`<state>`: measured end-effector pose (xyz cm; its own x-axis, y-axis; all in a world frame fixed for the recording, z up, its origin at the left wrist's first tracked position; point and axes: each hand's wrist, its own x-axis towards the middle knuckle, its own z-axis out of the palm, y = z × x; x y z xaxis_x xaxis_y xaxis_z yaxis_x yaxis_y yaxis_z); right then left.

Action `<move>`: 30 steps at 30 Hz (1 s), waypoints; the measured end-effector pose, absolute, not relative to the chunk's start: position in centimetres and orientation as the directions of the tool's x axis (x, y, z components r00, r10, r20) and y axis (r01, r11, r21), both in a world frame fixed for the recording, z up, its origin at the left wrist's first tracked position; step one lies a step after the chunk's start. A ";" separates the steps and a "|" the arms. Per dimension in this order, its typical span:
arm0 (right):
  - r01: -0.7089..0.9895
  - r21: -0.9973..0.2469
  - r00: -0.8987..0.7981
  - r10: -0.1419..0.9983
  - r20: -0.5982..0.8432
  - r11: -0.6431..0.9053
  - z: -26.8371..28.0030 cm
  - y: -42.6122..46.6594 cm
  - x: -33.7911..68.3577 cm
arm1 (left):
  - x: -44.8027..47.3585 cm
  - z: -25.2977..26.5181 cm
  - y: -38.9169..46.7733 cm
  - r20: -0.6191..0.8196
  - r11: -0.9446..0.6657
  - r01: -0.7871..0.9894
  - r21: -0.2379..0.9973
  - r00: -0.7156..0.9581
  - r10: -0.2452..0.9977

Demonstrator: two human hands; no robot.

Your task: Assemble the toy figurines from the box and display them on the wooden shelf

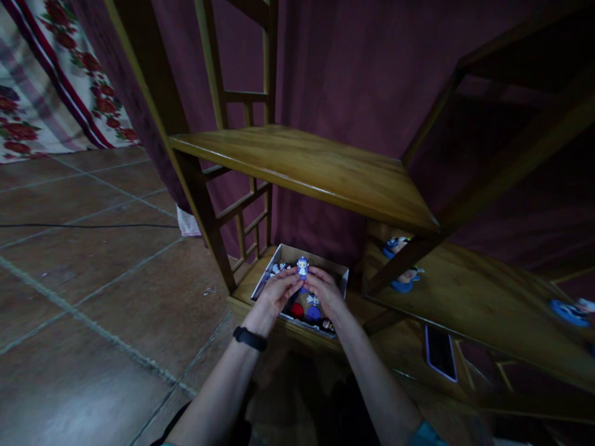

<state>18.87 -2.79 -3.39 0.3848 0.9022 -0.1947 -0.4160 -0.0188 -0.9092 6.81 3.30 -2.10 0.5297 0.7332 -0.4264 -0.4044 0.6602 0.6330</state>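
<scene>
Between the fingertips of both hands stands a small toy figurine [303,267] with blue hair and a white-and-blue body, held upright. My left hand [281,290], with a dark band on its wrist, pinches it from the left. From the right, my right hand [324,287] closes on the same figurine. Both hands are over an open cardboard box [335,265] on the low shelf. Inside the box lie more small figurines [281,268], a red round piece [296,309] and a blue round piece [313,313]. My hands hide part of the box's contents.
A wooden shelf board [297,164] runs above the box. On the right shelf [465,291] stand figurines on blue bases [403,282], with another blue-based figurine [571,311] at far right. Lower down lies a phone [440,353]. A thin cable [93,226] crosses the tiled floor.
</scene>
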 end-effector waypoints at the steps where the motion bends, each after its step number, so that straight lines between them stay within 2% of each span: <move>1: -0.440 -0.898 0.369 0.909 -0.194 -0.013 -3.3 -2.8 18.9 | 6.8 -2.1 3.3 -0.403 0.648 -0.405 0.645 0.541 0.738; 6: -0.476 -0.879 0.325 0.924 -0.203 -0.026 -3.0 -2.8 19.0 | 7.2 -2.4 3.0 -0.318 0.557 -0.406 0.724 0.521 0.792; 14: -0.499 -0.867 0.310 0.933 -0.183 -0.004 -3.2 -2.9 19.1 | 7.8 -2.7 2.8 -0.137 0.284 -0.314 0.906 0.417 0.899; 19: -0.507 -0.862 0.329 0.924 -0.196 -0.002 -3.3 -2.8 19.3 | 7.9 -2.6 2.5 -0.130 0.229 -0.249 0.941 0.359 0.924; 24: -0.530 -0.848 0.328 0.925 -0.190 0.013 -3.6 -2.7 19.3 | 7.6 -2.3 2.2 0.050 -0.016 -0.095 0.995 0.360 0.932; 30: -0.527 -0.850 0.347 0.914 -0.210 0.005 -3.5 -2.8 19.2 | 7.4 -1.6 1.9 0.179 -0.222 0.061 0.973 0.403 0.897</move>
<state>19.23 -2.79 -3.55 0.3472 0.9139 -0.2102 -0.5274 0.0050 -0.8496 7.37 1.91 -1.65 0.4030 0.8974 0.1793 0.0608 -0.2218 0.9732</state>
